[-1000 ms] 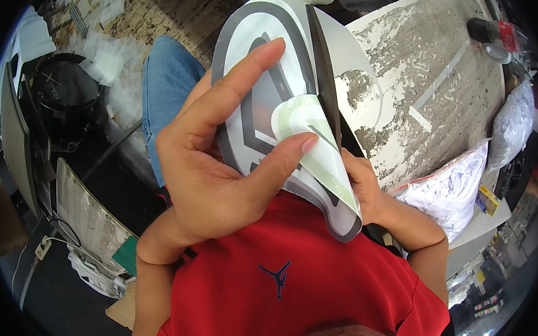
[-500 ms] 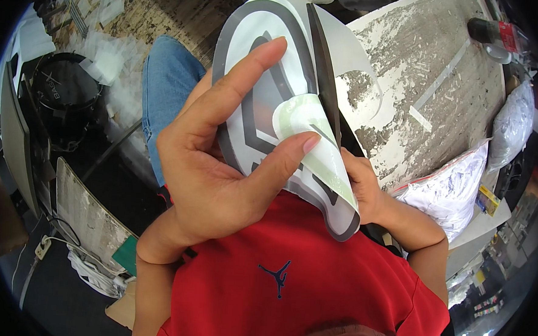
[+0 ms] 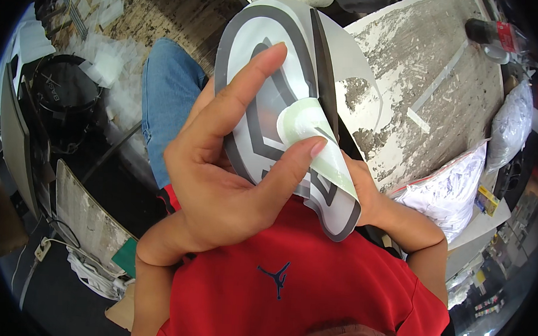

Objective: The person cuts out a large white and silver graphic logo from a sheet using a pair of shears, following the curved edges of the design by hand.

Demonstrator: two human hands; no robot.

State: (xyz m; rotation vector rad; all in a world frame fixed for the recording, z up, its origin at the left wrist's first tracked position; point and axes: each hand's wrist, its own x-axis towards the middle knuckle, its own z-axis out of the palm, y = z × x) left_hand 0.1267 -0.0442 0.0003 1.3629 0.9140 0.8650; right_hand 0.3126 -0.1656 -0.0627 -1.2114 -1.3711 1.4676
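Observation:
My left hand (image 3: 232,166) pinches a glossy white sticker sheet (image 3: 271,17) with thick grey outlines, its index finger and thumb lying across the front. A pale green-and-white flap (image 3: 302,118) of the sheet is folded over under the thumb. Along the sheet's right edge runs the dark blade of a pair of scissors (image 3: 326,73), pointing away from me. My right hand (image 3: 365,191) is behind the sheet at the scissors' near end, closed around handles that are mostly hidden. Beyond the blade, a pale curved piece of sheet (image 3: 348,56) sticks out to the right.
A worn, paint-flaked board (image 3: 433,61) lies to the right, with a dark bottle with a red label (image 3: 504,35) at its far corner. Clear bags of white scraps (image 3: 447,189) sit beside it. Scraps litter the floor at left, near a round black container (image 3: 66,87).
My left hand and the sheet have shifted slightly right and toward me. The scissors blade has moved slightly right with them; both grips look unchanged.

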